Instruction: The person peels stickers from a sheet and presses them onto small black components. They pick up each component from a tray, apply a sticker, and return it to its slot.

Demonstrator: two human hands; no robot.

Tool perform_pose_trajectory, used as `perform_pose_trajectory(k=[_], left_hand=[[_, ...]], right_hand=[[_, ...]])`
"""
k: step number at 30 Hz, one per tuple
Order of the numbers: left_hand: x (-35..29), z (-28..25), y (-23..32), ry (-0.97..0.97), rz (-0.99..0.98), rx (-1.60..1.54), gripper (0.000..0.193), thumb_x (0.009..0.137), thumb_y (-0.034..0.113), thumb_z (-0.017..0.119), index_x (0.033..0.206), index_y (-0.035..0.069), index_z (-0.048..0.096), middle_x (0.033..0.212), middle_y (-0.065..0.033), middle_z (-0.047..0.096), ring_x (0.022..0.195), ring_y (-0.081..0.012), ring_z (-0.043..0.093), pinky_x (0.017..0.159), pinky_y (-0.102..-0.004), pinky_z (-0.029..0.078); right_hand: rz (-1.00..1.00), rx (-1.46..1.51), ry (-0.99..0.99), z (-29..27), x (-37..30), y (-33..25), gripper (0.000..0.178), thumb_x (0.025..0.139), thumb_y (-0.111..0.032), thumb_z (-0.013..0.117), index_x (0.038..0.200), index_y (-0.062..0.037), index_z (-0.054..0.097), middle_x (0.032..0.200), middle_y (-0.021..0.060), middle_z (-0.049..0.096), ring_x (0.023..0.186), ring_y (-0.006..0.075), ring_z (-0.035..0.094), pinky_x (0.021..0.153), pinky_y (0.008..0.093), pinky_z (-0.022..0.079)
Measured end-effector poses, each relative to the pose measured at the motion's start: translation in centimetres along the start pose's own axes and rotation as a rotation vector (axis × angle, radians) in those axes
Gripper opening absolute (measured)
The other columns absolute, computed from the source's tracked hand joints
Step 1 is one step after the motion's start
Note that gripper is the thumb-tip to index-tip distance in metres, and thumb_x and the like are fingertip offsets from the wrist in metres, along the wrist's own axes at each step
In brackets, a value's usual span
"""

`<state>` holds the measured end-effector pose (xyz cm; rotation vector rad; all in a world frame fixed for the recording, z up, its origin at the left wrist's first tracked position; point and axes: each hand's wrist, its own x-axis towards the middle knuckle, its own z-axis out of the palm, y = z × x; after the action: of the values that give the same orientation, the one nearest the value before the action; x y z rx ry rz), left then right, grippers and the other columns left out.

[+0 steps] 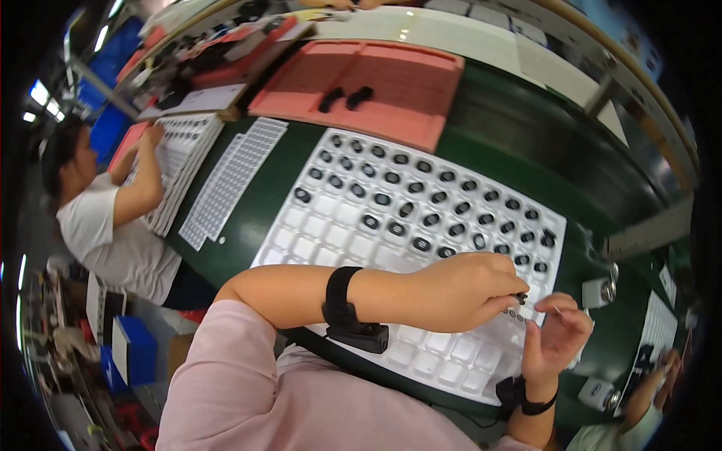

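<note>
My left hand (481,289) reaches across from the left over a white compartment tray (304,225). Its thumb and fingertips pinch a small black part (520,298), mostly hidden by the fingers. Close by on the right, my right hand (556,334) has curled fingers, with a thin pale sliver at the fingertips that is too small to name. Under the fingertips lies part of a white sheet (514,316) with small round dark-ringed marks. Small oval black parts (423,244) sit in many tray pockets, toward the far and right sides; the nearer pockets hold none.
A pink foam tray (421,75) with two black pieces lies beyond. White sticker sheets (233,177) lie left on the green table (282,161). A co-worker (113,203) handles stacked trays at left. Small metal-topped containers (598,292) stand at right, near another person's arm (647,395).
</note>
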<state>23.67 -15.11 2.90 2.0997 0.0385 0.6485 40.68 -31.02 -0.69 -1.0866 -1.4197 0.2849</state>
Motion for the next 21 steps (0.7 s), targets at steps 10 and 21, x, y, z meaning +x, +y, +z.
perform_pose_trajectory(k=[10, 21], left_hand=[[-2.5, -16.0, -0.6, 0.433, -0.518, 0.113, 0.034, 0.093, 0.008, 0.068, 0.127, 0.001, 0.067, 0.109, -0.0068, 0.073, 0.086, -0.0088, 0.065, 0.076, -0.0247, 0.053], [-2.9, -34.1, -3.2, 1.120, -0.167, 0.343, 0.033, 0.088, 0.010, 0.072, 0.118, -0.005, 0.069, 0.105, -0.0105, 0.074, 0.091, -0.0134, 0.069, 0.079, -0.0266, 0.056]], right_hand=[[0.049, -0.041, 0.050, -0.5, -0.1, 0.9, 0.044, 0.088, 0.001, 0.061, 0.125, -0.0076, 0.039, 0.109, 0.0144, 0.054, 0.100, 0.0229, 0.052, 0.095, 0.0374, 0.039], [0.090, -0.025, 0.051, -0.3, 0.3, 1.3, 0.040, 0.090, 0.001, 0.060, 0.123, -0.0062, 0.040, 0.110, 0.0136, 0.053, 0.100, 0.0220, 0.052, 0.094, 0.0365, 0.041]])
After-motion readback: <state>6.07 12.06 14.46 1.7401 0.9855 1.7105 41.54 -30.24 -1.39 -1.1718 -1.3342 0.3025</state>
